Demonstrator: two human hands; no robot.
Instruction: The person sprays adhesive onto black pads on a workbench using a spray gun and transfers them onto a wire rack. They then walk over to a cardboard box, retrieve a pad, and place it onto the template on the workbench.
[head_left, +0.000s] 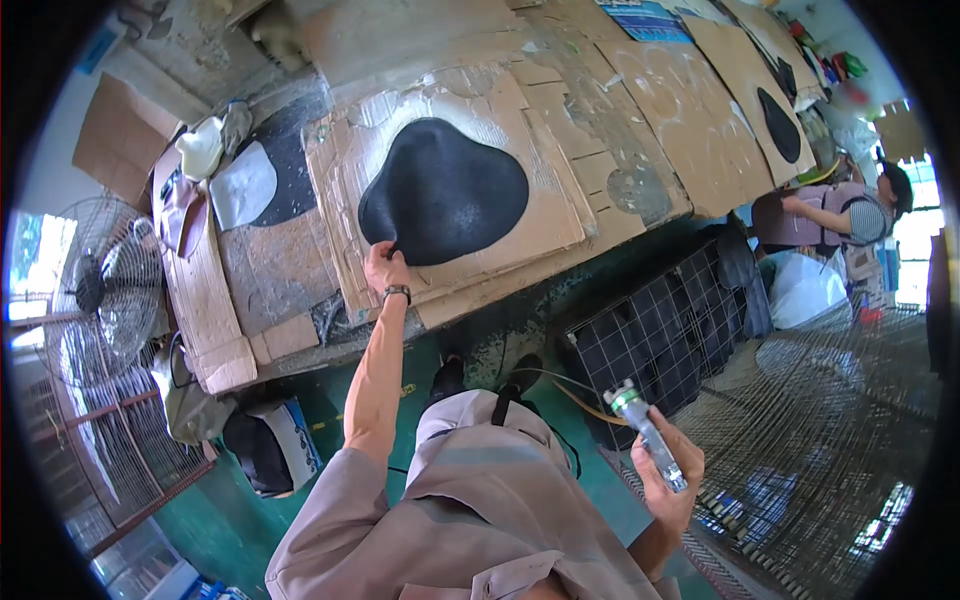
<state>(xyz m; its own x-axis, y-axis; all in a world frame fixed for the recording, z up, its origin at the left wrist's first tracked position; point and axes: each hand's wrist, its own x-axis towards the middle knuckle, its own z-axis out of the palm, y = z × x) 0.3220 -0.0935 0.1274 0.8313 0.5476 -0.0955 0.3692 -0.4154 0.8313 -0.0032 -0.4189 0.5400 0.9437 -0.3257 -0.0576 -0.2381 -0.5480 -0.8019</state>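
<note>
Daylight glares through windows [919,262] beyond the left and right ends of a long, worn table [290,265] layered with cardboard, in a workshop with a green floor [225,520] and a pale wall [60,165] off the far left corner. A wire-caged fan [90,285] stands beside the table's left end, while a gridded rack [660,335] and a broad wire mesh [800,410] sit off the near right edge.

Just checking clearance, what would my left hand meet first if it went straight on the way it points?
Your left hand would likely meet the black piece first; it appears to touch its near edge, though depth is unclear.
</note>
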